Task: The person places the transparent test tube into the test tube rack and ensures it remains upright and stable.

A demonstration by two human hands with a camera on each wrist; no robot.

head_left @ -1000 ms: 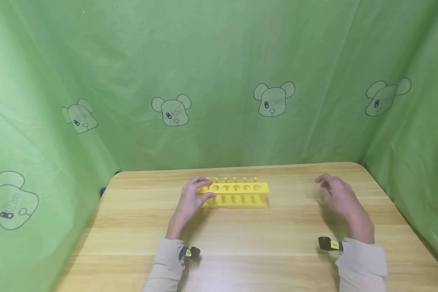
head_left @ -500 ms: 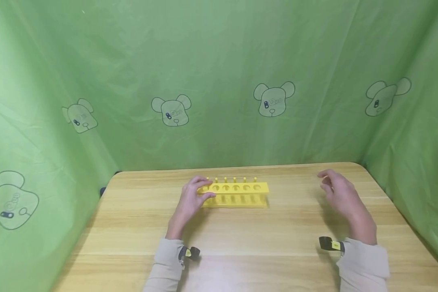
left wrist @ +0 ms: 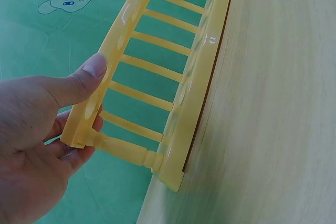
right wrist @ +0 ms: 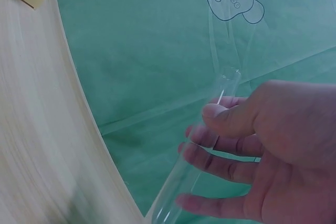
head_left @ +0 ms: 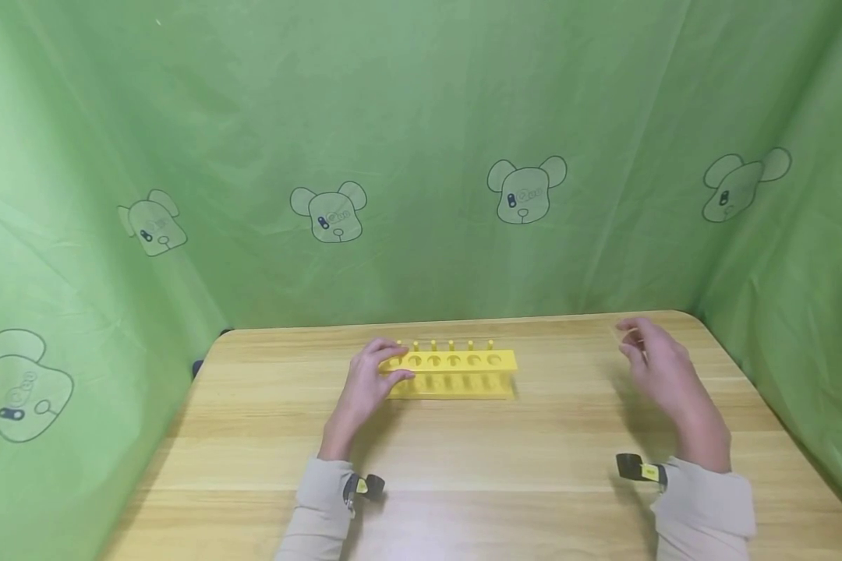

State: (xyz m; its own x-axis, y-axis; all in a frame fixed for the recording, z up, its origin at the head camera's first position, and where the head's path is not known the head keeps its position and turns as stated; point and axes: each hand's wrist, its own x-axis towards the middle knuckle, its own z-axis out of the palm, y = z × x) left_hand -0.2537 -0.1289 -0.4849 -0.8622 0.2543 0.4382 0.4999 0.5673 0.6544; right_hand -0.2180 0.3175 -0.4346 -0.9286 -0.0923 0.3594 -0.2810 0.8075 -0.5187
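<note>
A yellow test tube rack (head_left: 463,362) stands on the wooden table, with a row of round holes and a row of pegs behind them. My left hand (head_left: 361,386) grips the left end of its top plate, as the left wrist view also shows, with the thumb (left wrist: 94,66) on one side of the plate and fingers on the other. Over the right side of the table is my right hand (head_left: 663,374). It pinches a clear test tube (right wrist: 177,187) between thumb and fingers, the tube slanting in the right wrist view. In the head view the tube is barely visible.
The wooden table (head_left: 505,467) has rounded far corners. Green curtains (head_left: 421,265) printed with bear heads hang behind it and on both sides. Each wrist wears a small black camera (head_left: 630,467) on a strap.
My right hand has moved a little to the right and farther back, turning slightly, with the test tube in it. The left hand and the rack have stayed in place.
</note>
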